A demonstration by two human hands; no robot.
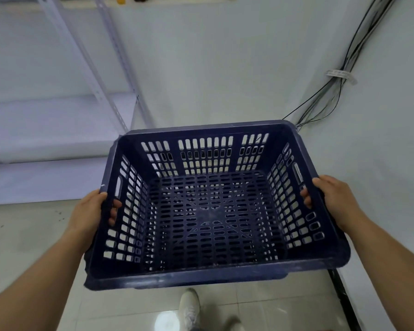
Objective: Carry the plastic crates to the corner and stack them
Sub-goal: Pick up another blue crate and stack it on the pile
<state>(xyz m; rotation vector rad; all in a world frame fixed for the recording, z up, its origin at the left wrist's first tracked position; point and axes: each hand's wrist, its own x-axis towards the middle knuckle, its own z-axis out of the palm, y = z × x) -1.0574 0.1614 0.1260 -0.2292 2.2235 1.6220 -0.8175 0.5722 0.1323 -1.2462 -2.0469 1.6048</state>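
A dark blue plastic crate (215,275) with slotted walls and floor hangs in the air in front of me, empty and open side up. My left hand (91,211) grips its left wall, fingers curled through the handle slot. My right hand (332,199) grips the right wall the same way. Through the slotted floor a second grid pattern shows, so another crate may lie right under it; I cannot tell. The wall corner lies just beyond the crate's far right edge.
A white metal shelf rack (101,91) stands at the left against the wall. Black cables (339,80) run down the corner at the right. Below are glossy floor tiles (261,306) and my white shoe (189,309).
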